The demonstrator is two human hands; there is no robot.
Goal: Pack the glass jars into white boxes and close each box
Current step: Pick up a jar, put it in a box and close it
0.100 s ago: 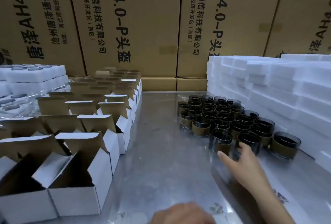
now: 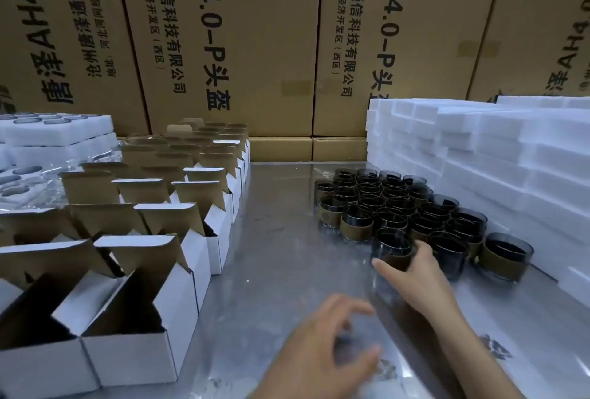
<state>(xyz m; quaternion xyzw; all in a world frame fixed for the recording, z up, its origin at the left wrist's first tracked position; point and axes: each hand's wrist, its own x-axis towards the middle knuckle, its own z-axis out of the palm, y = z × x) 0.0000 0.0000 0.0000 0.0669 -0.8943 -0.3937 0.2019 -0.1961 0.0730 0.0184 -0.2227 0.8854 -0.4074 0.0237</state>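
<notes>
Several dark glass jars with tan bands stand clustered (image 2: 399,207) on the steel table, right of centre. My right hand (image 2: 415,277) wraps its thumb and fingers around the nearest jar (image 2: 394,247) at the front of the cluster. My left hand (image 2: 322,354) hovers low over the table near the front edge, fingers loosely spread and holding nothing. Rows of open white boxes (image 2: 134,319) with brown insides and raised flaps stand on the left.
White foam blocks (image 2: 498,156) are stacked along the right side. Foam trays (image 2: 54,133) and clear plastic lie at the far left. Large brown cartons (image 2: 242,47) form a wall behind. The steel tabletop (image 2: 274,239) shows between boxes and jars.
My right hand has closed around the front jar it was reaching toward. My left hand has come further up into view over the table.
</notes>
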